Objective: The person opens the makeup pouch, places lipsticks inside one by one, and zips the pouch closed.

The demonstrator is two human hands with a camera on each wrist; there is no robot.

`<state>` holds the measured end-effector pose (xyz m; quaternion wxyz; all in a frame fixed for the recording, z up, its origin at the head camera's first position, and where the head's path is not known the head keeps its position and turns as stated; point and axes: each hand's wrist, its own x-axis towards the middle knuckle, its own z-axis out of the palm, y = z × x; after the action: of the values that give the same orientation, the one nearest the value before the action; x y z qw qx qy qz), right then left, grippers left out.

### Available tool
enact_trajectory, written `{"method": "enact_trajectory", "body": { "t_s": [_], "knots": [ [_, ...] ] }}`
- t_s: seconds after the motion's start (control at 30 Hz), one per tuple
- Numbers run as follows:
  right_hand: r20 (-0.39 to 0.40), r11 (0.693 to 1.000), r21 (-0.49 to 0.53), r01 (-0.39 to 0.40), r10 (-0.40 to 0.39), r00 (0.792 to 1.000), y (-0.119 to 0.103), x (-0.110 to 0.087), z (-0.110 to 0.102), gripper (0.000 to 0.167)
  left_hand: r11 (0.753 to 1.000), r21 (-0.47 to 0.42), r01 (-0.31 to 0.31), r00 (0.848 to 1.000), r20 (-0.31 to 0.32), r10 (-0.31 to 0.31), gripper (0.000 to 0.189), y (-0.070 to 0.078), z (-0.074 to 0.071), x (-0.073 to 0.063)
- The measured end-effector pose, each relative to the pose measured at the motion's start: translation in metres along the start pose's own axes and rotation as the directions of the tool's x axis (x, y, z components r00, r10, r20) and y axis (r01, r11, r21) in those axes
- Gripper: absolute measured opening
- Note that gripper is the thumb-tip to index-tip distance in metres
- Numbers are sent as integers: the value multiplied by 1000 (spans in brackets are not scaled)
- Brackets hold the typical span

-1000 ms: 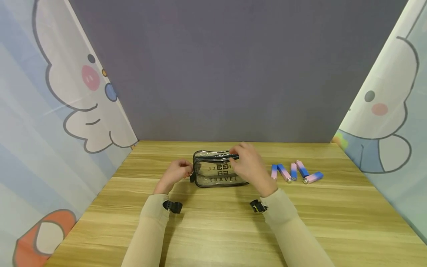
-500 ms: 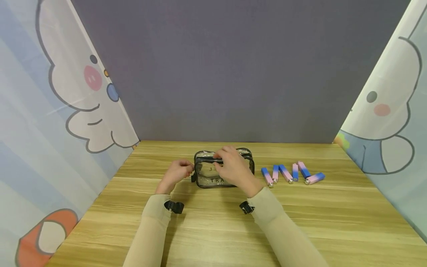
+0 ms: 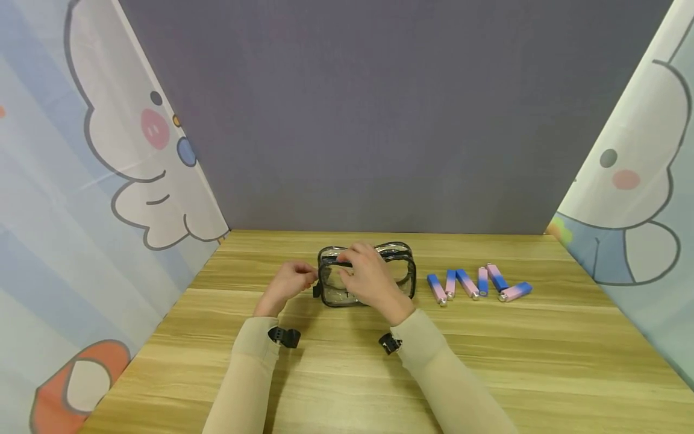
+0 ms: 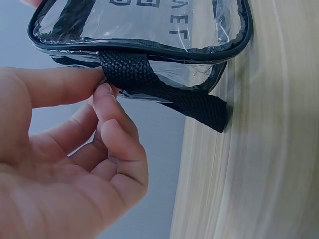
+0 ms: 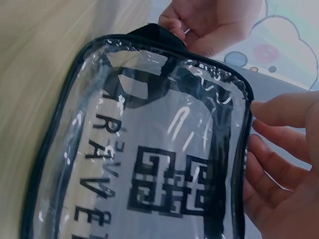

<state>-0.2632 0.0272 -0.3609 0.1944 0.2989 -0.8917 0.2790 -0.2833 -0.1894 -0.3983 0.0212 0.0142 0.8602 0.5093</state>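
A clear toiletry pouch (image 3: pixel 403 280) with black piping and TRAVEL lettering stands on the wooden table. At its left end, the left hand (image 3: pixel 290 279) pinches the base of a black webbing strap (image 4: pixel 187 102) between thumb and finger, as the left wrist view shows. The right hand (image 3: pixel 368 277) is at the pouch's top zipper, its fingers bent over the edge; the zipper pull itself is hidden. Right of this hand, the two top rims stand apart. The right wrist view has the right fingers (image 5: pixel 279 164) along the top edge, beside a black square logo (image 5: pixel 169 181).
Several small pink-and-blue sticks with silvery ends (image 3: pixel 467 284) lie on the table (image 3: pixel 336 374) right of the pouch. A grey panel (image 3: pixel 347 120) rises behind the table, and cartoon-printed curtains (image 3: pixel 146 205) flank both sides.
The right hand has slid left along the pouch's top, and the rims behind it now stand apart at the right end. The left hand stays at the left end.
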Motion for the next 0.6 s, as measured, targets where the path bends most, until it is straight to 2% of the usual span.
{"method": "enact_trajectory", "body": {
  "t_s": [0.43,0.6],
  "knots": [
    [-90,997,-41,65,-69,994,0,2,11,15,1000,19,25,999,30,-26,17,6,2,-2],
    [-95,995,-77,71,-78,992,1,2,14,10,999,28,29,999,35,-30,18,7,3,-1]
  ]
}}
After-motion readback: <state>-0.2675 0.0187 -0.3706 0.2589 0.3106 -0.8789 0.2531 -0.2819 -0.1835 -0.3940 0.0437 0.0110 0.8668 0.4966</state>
